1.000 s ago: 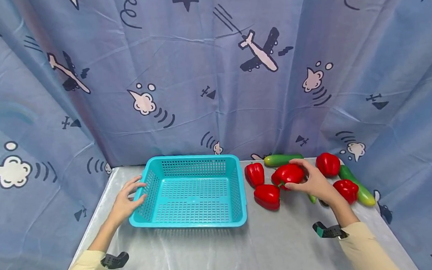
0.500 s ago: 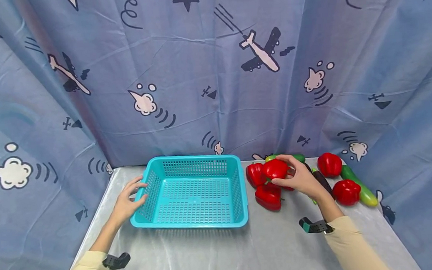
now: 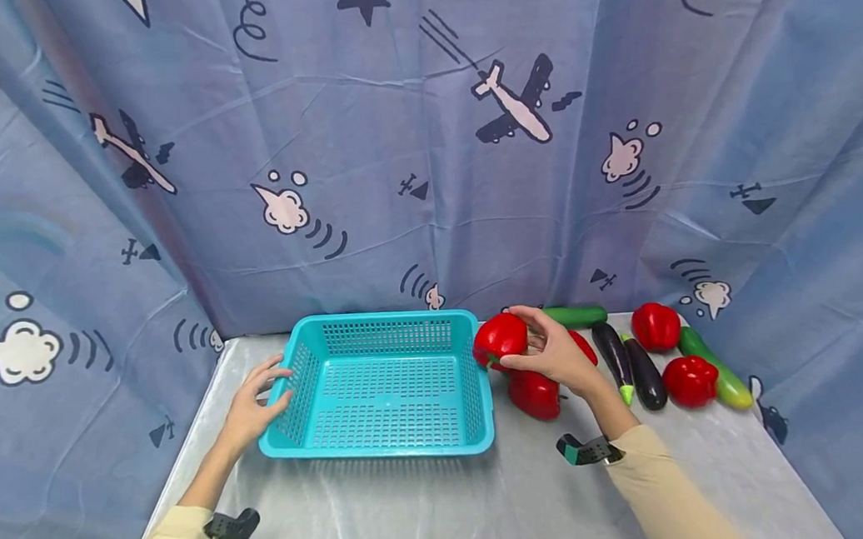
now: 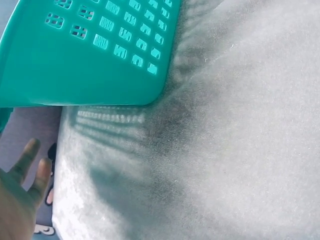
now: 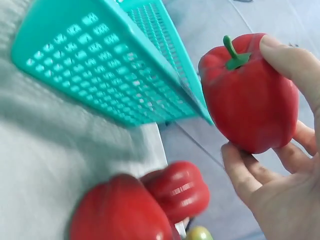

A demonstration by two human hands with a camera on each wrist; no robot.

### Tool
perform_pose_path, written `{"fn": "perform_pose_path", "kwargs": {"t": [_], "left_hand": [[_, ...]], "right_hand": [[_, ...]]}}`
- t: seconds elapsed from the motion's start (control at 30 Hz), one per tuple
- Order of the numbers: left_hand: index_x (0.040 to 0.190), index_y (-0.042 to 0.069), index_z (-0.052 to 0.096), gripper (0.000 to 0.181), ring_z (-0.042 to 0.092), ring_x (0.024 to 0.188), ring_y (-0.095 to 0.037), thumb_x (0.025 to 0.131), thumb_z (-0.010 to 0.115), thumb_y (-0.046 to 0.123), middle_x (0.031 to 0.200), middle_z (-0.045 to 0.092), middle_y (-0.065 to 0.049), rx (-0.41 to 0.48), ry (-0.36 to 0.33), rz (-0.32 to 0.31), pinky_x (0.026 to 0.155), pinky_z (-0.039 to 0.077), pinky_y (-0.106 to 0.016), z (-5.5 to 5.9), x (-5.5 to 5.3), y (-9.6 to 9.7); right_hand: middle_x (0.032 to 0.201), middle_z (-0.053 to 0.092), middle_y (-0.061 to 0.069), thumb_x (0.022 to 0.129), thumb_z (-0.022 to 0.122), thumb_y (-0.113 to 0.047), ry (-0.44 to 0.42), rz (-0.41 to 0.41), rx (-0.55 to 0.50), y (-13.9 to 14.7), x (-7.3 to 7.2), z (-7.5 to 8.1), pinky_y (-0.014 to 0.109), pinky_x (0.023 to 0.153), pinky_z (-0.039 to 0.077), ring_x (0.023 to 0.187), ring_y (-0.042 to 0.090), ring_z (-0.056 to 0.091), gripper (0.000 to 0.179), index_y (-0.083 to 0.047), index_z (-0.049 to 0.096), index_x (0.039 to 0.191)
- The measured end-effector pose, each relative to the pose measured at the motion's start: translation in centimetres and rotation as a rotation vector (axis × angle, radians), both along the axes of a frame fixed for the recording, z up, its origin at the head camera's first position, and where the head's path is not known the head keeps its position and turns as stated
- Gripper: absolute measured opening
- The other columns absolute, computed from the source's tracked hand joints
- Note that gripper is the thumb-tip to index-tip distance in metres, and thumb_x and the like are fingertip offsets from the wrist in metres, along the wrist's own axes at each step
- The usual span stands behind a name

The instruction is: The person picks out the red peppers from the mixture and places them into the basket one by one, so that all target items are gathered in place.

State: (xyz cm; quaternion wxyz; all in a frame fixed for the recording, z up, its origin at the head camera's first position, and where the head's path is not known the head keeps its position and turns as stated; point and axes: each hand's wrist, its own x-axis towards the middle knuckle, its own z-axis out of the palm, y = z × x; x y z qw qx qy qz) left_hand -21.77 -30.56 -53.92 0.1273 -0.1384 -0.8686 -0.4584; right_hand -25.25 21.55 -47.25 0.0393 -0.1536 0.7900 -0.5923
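My right hand (image 3: 561,361) grips a red bell pepper (image 3: 498,337) between thumb and fingers, held up at the right rim of the turquoise plastic basket (image 3: 377,454). The right wrist view shows that bell pepper's green stem (image 5: 237,59) and the fingers under its lower end. Inside the basket nothing lies. At its left rim is my left hand (image 3: 246,412), fingers spread and nearly straight; whether they touch the rim cannot be told. Below the right hand another red bell pepper (image 3: 534,396) rests on the table, and one more (image 3: 583,347) is partly covered by that hand.
To the right lie two eggplants (image 3: 643,376), two red bell peppers (image 3: 657,327) and a green-yellow cucumber (image 3: 717,375). Another cucumber (image 3: 573,317) lies at the back edge. A blue patterned curtain (image 3: 363,157) hangs behind the pale table (image 3: 433,511).
My right hand has taken up a red bell pepper from among the others and carried it left to the basket's right rim. My left hand has stayed at the left rim.
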Motion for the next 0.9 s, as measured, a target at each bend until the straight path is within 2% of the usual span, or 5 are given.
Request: {"fn": "perform_pose_path", "kwargs": {"t": [0.1,0.5,0.67,0.73,0.9], "left_hand": [[0.123,-0.002,0.066,0.033,0.057,0.116,-0.050,0.092,0.073,-0.002,0.151,0.043,-0.021,-0.001,0.005,0.002,0.085,0.053,-0.046,0.0,0.0,0.0],[0.123,-0.003,0.066,0.032,0.057,0.116,-0.051,0.092,0.072,-0.002,0.152,0.042,-0.022,0.012,0.000,-0.006,0.084,0.053,-0.054,-0.1,-0.3,0.0],[0.123,-0.003,0.066,0.031,0.057,0.117,-0.050,0.092,0.072,-0.001,0.152,0.042,-0.021,0.013,-0.009,-0.002,0.085,0.054,-0.043,-0.1,-0.3,-0.1],[0.123,-0.003,0.065,0.032,0.057,0.117,-0.049,0.093,0.072,-0.001,0.153,0.042,-0.020,0.013,-0.015,0.000,0.086,0.053,-0.045,-0.2,-0.3,-0.1],[0.124,-0.003,0.065,0.032,0.056,0.117,-0.052,0.093,0.072,-0.002,0.153,0.041,-0.021,0.024,-0.017,-0.005,0.086,0.050,-0.061,-0.4,-0.2,-0.1]], "right_hand": [[0.149,0.042,0.019,0.082,0.087,-0.014,-0.032,0.012,0.002,-1.4,-0.3,0.0,0.050,0.095,0.050,0.129,0.046,0.049,0.083,-0.007,0.042,0.151],[0.148,0.043,0.018,0.082,0.086,-0.011,-0.074,0.087,-0.029,-6.7,-1.9,-0.2,0.048,0.089,0.055,0.123,0.046,0.054,0.080,-0.006,0.042,0.149],[0.147,0.044,0.020,0.084,0.084,-0.008,-0.118,0.113,-0.043,-8.5,-2.1,0.3,0.050,0.088,0.055,0.125,0.049,0.052,0.077,-0.005,0.043,0.148],[0.148,0.043,0.019,0.084,0.083,-0.007,-0.118,0.134,-0.049,-9.2,-2.4,0.2,0.050,0.088,0.055,0.124,0.048,0.053,0.076,-0.006,0.043,0.148],[0.151,0.040,0.015,0.086,0.083,-0.009,-0.123,0.166,-0.059,-10.5,-2.9,-0.4,0.048,0.086,0.056,0.123,0.046,0.055,0.076,-0.009,0.044,0.151]]}}
